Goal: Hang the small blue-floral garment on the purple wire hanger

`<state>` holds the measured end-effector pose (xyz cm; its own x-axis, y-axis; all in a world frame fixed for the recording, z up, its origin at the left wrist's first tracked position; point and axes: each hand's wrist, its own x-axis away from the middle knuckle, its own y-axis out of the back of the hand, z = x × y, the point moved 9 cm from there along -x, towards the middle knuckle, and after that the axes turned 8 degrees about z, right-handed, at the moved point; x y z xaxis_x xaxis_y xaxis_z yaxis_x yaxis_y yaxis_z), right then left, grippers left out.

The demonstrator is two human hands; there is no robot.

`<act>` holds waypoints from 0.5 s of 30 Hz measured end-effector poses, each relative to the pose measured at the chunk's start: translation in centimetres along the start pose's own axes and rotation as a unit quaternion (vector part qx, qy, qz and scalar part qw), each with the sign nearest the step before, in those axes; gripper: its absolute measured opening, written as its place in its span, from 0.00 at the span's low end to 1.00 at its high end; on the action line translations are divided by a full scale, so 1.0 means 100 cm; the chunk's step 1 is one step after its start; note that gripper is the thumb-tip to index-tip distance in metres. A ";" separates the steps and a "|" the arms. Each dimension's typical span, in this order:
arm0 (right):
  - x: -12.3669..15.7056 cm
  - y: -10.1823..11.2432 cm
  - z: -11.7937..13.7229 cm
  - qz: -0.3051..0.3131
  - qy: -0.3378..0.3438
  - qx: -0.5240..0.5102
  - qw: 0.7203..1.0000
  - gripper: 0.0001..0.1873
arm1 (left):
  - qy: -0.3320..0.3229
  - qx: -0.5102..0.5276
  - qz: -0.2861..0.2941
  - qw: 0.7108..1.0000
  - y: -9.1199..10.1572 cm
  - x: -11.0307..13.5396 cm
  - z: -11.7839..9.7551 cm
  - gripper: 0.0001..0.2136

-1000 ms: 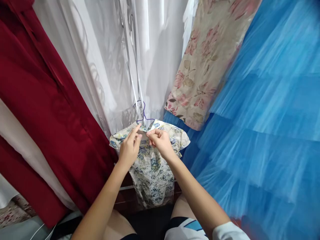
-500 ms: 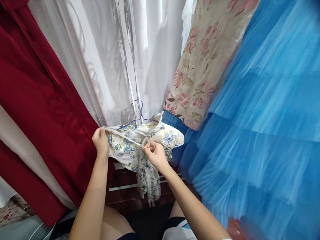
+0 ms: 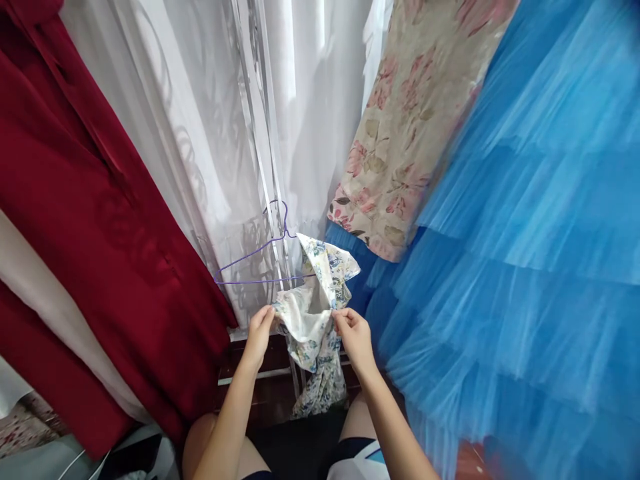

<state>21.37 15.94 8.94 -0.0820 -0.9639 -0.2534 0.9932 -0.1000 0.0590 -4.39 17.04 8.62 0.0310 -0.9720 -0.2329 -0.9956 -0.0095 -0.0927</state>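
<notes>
Against curtains (image 3: 210, 133), left fingers (image 3: 267, 317) and right fingers (image 3: 343, 319) pinch floral garment (image 3: 313, 333).

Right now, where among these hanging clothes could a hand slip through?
Left of the small blue-flowered white garment, the purple wire hanger's bare half leaves a gap, bordered by the dark red cloth and backed by the sheer white curtain. Rightward it is crowded: the blue tulle skirt hangs close beside the garment, which left hand and right hand grip.

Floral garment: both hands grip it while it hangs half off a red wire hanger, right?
The head view shows the wire hanger is purple, not red; the left hand and right hand do grip the floral garment, half off it.
</notes>
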 end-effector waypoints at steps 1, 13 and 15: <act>0.003 0.006 0.000 -0.009 0.010 0.034 0.999 0.11 | -0.014 -0.003 0.020 1.000 -0.013 0.002 -0.012 0.16; 0.025 -0.040 0.056 0.216 0.044 -0.084 0.972 0.07 | -0.162 -0.141 0.233 0.948 -0.127 0.019 -0.080 0.21; 0.026 -0.021 0.051 0.198 0.017 -0.099 0.975 0.06 | -0.130 -0.190 0.283 0.931 -0.131 0.023 -0.051 0.22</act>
<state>18.63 12.39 13.04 0.3098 -0.9082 -0.2815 0.9433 0.3307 -0.0289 8.32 13.70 14.27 -0.5373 -0.7568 -0.3722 -0.8168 0.3570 0.4532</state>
